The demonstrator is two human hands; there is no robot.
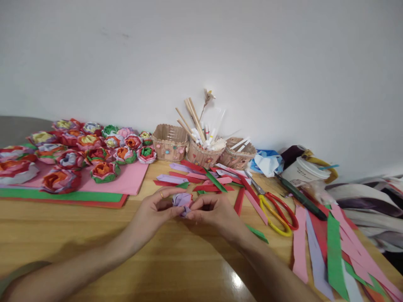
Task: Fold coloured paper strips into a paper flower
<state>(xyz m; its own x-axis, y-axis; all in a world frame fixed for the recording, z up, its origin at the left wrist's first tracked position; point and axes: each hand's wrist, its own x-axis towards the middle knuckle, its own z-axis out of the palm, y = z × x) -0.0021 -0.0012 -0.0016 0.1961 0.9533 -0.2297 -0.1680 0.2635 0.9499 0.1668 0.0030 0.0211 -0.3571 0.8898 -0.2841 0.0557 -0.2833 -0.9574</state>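
Shaping, in the head view: from where I stand, the person seems to be folding or tucking a lilac paper piece (181, 200), most likely working its layers into a rounded form.
Left grip: the left hand (157, 205) has thumb and fingers closed lightly about the near-round side of the lilac paper piece.
Right grip: the right hand (214, 210) has thumb and forefinger drawn nearly together at the opposite edge; they look to be pinching the paper, though the hand partly hides the contact.
Next move: I'd judge it calls for a steady left hold and a small press or tuck from the right, gentle enough not to crush the folds.
Lilac paper piece: small, compact and creased in overlapping layers, it is held over the worktop (126, 268), left of the scissors (277, 209); whether its underside touches down I can't tell.
Folded strips (239, 202): red, pink, lilac and green, scattered left of the scissors, some just beside them.
Paper flowers (105, 170): many-coloured and layered, grouped well to the left of the scissors.
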